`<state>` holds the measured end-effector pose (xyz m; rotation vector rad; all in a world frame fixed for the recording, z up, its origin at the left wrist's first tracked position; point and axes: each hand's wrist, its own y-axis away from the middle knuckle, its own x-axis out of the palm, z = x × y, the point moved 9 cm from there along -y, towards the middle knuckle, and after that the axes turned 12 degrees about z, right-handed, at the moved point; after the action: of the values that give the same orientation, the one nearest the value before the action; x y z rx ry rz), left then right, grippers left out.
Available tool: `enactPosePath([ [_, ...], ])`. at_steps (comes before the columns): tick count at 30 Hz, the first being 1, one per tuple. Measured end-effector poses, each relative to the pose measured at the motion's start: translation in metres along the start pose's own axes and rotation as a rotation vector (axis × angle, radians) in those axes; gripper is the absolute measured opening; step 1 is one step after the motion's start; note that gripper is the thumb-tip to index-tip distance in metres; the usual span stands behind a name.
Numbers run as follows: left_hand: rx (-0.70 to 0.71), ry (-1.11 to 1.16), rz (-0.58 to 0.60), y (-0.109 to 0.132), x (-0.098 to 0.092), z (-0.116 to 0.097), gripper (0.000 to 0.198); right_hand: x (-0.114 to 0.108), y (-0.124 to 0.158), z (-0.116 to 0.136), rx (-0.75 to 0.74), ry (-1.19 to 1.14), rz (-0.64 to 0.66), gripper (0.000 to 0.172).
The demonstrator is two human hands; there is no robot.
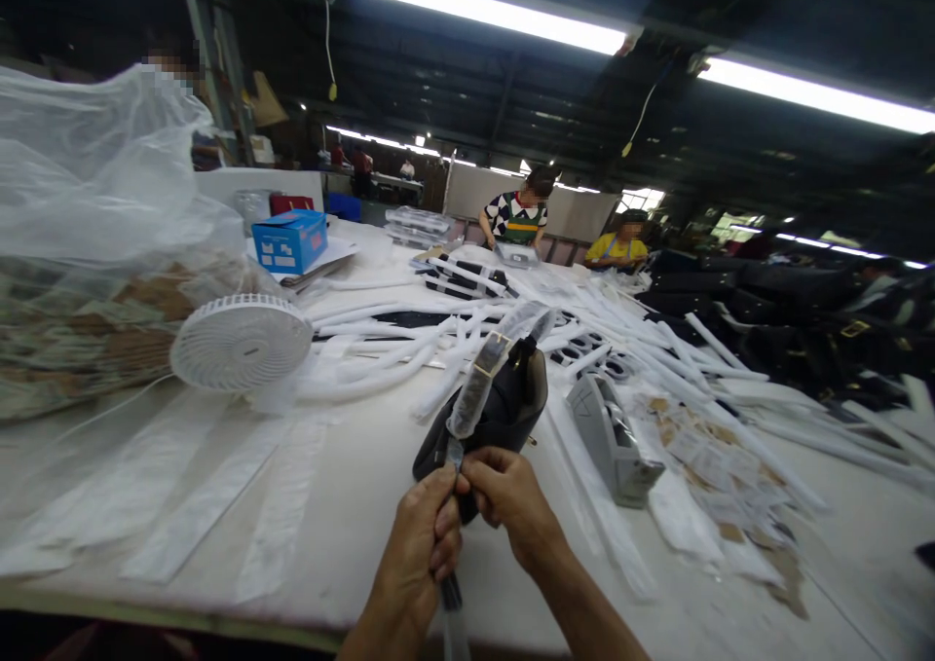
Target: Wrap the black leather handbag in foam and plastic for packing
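Observation:
A black handbag (520, 398) stands on the table in front of me, its top tilted away. Clear wrapping covers its strap (471, 400), which has a gold buckle. My left hand (424, 530) is closed around the strap's lower part, and a tail of strap in clear film hangs below the fist. At the same spot my right hand (507, 495) pinches the strap, thumb and forefinger pressed together close to the left thumb. My fingers hide the exact bit being pinched.
A grey tape dispenser (614, 442) stands right of the bag. To the left are a white fan (241, 342), a blue box (290, 242) and a large clear plastic sack (94, 213). White foam strips (387, 335) cover the table's middle. Two people (518, 215) work across the table.

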<state>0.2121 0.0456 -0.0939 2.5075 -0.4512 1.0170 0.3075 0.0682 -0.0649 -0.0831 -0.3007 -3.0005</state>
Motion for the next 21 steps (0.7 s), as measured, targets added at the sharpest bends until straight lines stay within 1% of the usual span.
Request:
enactPosePath([
  [3,0.048,-0.076,-0.007,-0.002,-0.001,-0.005,0.06,0.033,0.018,0.004,0.048,-0.41,0.384,0.021],
  [5,0.053,-0.083,0.014,-0.003,0.0,-0.005,0.059,0.047,0.028,0.008,0.071,-0.681,0.554,0.025],
  [6,0.043,-0.073,0.037,-0.004,0.001,-0.004,0.058,0.052,0.03,0.009,0.072,-0.809,0.608,0.026],
  [8,0.018,-0.051,0.092,-0.006,0.001,-0.001,0.055,0.057,0.028,0.009,0.06,-1.02,0.658,0.027],
  [10,0.013,-0.078,0.12,-0.008,-0.002,-0.001,0.053,0.062,0.022,0.007,0.073,-1.125,0.692,0.028],
  [11,0.02,-0.122,0.116,-0.008,-0.004,-0.003,0.052,0.064,0.02,0.005,0.09,-1.133,0.705,0.029],
  [13,0.059,-0.272,0.084,-0.007,-0.01,-0.01,0.049,0.066,0.019,0.0,0.139,-1.057,0.703,0.03],
  [15,0.167,-0.498,0.038,-0.003,-0.011,-0.025,0.046,0.06,0.022,-0.007,0.168,-0.863,0.616,0.031],
  [16,0.247,-0.627,0.008,0.0,-0.01,-0.034,0.043,0.052,0.023,-0.01,0.159,-0.725,0.538,0.035],
  [18,0.41,-0.876,-0.066,0.009,-0.006,-0.05,0.037,0.03,0.028,-0.009,0.106,-0.412,0.355,0.047],
  [20,0.516,-1.062,-0.133,0.015,-0.004,-0.058,0.032,0.011,0.033,0.0,0.042,-0.116,0.183,0.06],
  [21,0.548,-1.125,-0.156,0.017,-0.004,-0.059,0.029,0.005,0.035,0.005,0.019,0.006,0.125,0.064],
])
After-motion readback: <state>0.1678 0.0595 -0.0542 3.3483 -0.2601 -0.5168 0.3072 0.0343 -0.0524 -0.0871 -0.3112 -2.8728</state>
